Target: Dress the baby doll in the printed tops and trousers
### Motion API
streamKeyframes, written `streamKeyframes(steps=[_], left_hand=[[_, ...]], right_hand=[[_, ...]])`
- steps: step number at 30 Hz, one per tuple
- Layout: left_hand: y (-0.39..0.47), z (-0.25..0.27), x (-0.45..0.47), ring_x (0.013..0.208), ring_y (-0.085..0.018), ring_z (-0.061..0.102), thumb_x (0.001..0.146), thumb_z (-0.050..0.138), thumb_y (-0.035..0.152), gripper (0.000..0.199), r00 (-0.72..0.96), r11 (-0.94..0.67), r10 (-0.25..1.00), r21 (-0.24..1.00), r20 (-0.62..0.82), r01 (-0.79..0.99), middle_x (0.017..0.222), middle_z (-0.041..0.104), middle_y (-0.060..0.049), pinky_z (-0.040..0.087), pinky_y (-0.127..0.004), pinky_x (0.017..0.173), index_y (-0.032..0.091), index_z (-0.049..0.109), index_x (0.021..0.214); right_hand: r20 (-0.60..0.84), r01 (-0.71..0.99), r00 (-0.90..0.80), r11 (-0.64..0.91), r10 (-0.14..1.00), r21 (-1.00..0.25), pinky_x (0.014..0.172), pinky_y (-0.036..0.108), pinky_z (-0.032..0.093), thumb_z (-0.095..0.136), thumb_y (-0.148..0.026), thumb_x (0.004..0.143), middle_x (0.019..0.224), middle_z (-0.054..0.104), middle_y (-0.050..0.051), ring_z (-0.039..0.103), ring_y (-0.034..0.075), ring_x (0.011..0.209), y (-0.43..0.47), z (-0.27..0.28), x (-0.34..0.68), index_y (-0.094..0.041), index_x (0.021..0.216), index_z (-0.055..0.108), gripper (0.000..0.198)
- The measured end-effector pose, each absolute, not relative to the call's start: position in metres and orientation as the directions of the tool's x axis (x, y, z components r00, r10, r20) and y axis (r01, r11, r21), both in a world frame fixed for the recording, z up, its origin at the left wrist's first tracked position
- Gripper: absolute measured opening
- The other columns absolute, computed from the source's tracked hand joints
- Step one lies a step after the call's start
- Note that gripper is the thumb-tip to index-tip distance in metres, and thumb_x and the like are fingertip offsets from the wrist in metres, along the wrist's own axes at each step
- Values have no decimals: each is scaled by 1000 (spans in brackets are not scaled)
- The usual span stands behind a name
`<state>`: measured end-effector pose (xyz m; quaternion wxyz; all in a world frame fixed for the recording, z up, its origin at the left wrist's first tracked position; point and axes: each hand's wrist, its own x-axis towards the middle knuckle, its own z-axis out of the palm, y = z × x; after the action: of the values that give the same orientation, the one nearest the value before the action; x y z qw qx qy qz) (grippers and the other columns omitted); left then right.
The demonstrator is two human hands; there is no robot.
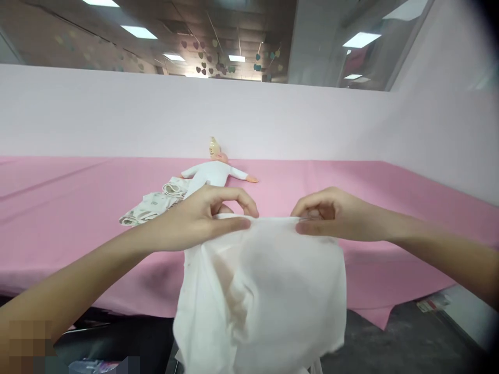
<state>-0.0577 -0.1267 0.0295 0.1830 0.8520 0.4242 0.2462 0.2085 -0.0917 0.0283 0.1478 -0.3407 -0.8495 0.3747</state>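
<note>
A thin white cloth (288,291) hangs in front of me over the table's near edge, its top edge pulled fairly straight between my hands. My left hand (218,215) pinches that edge with thumb and fingers left of the middle. On the other side, my right hand (331,214) grips the same edge between thumb and fingertips. Folds and a shadowed crease run down the cloth's left half. Beyond it, a doll (210,171) in a white outfit lies on its back with arms spread, its lower part hidden by my left hand and the cloth.
A pink cover (78,208) lies over the table, draping down at the front. Rolled patterned cloths (152,205) rest left of the doll. A pale yellow bottle (213,148) stands behind its head, near the white wall (156,114). A dark floor (405,337) shows at lower right.
</note>
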Motion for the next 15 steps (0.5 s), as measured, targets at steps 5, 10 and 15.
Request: streamKeyframes(steps=[5, 10, 15], left_hand=[[-136, 21, -70, 51, -7, 43, 89, 53, 32, 17, 525, -566, 821, 439, 225, 697, 69, 58, 2, 32, -19, 44, 20, 64, 85], [-132, 11, -84, 67, -9, 57, 90, 42, 15, 30, 665, -733, 676, 189, 318, 654, 89, 64, -3, 42, -20, 60, 17, 62, 67], [-126, -9, -93, 76, -13, 63, 90, 38, 15, 33, 623, -658, 645, -93, 443, 748, 110, 65, -3, 46, -23, 64, 24, 68, 99]], right_hand=[[-132, 439, -751, 341, 647, -831, 63, 27, 45, 65, -49, 77, 87, 67, 3, 60, 15, 75, -93, 21, 210, -22, 94, 71, 32], [-128, 571, -659, 383, 741, -726, 47, 23, 29, 66, -54, 74, 58, 49, -3, 41, 8, 52, -87, 9, 209, -18, 68, 62, 37], [185, 603, -559, 550, 808, -578, 48, 24, 21, 60, -52, 80, 54, 37, -5, 31, 7, 50, -83, -6, 204, -19, 59, 44, 43]])
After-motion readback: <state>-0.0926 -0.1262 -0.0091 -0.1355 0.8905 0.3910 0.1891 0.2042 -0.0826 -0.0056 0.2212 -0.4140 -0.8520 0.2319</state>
